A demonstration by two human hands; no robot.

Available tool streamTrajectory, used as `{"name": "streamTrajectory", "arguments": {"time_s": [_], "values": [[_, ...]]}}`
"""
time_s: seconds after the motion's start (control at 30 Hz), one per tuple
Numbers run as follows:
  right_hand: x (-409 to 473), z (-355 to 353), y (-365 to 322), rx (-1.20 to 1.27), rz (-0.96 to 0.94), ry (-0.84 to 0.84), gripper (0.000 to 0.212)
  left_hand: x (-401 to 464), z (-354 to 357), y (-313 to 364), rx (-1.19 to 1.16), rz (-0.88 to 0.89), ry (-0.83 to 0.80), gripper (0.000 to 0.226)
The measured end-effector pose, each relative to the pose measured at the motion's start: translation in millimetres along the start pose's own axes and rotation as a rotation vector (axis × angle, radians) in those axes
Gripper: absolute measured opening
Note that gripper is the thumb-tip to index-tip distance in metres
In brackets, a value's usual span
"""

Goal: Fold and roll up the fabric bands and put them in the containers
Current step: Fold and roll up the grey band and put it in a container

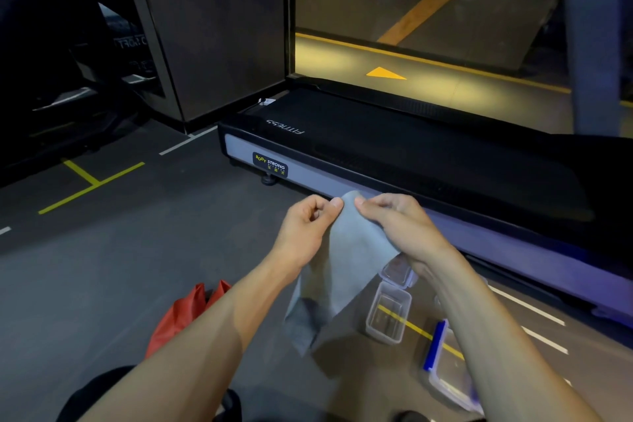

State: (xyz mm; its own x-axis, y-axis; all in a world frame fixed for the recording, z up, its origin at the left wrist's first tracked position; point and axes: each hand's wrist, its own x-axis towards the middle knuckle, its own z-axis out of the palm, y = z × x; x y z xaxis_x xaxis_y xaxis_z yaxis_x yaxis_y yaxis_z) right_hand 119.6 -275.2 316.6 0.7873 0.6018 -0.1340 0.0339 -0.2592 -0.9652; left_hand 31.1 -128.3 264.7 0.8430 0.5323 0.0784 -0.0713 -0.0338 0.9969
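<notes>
A grey fabric band [346,264] hangs in front of me, held up by its top edge. My left hand [308,226] pinches the top left corner between thumb and fingers. My right hand [400,223] pinches the top right part, close beside the left. The band's lower end droops toward the floor. A red fabric band [181,315] lies crumpled on the floor under my left forearm. A clear plastic container [388,313] stands open on the floor just right of the hanging band. Another clear container [399,271] shows partly under my right wrist.
A black and grey treadmill [342,154] lies across the floor right behind my hands. A clear container with a blue-edged lid [442,363] sits at the lower right, partly behind my right forearm. Yellow and white lines mark the dark floor [102,250].
</notes>
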Motion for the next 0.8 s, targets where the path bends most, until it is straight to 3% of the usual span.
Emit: {"name": "streamTrajectory", "arguments": {"time_s": [0.17, 0.27, 0.47, 0.53, 0.63, 0.8], "values": [[-6.8, 2.3, 2.9, 0.028, 0.062, -0.091, 0.042, -5.1, -0.8, 2.3, 0.011, 0.014, -0.007, 0.038], [-9.6, 4.3, 7.5, -0.083, 0.050, -0.156, 0.055, -8.9, -3.2, 1.9, 0.055, 0.023, -0.012, 0.037], [-8.8, 4.6, 6.1, -0.140, 0.021, -0.127, 0.073, -12.1, -6.6, 2.6, 0.068, -0.042, -0.074, 0.039], [-6.3, 4.4, 8.8, -0.129, 0.019, -0.097, 0.055, -13.3, -9.3, 1.7, 0.026, -0.046, -0.143, 0.044], [-5.4, 2.1, 9.0, -0.067, 0.017, -0.010, 0.031, -14.9, -12.6, -1.2, -0.001, -0.073, -0.229, 0.031], [-5.2, 0.6, 3.8, -0.015, 0.038, 0.058, 0.031, -14.8, -15.3, -4.7, -0.023, -0.089, -0.216, 0.029]]}}
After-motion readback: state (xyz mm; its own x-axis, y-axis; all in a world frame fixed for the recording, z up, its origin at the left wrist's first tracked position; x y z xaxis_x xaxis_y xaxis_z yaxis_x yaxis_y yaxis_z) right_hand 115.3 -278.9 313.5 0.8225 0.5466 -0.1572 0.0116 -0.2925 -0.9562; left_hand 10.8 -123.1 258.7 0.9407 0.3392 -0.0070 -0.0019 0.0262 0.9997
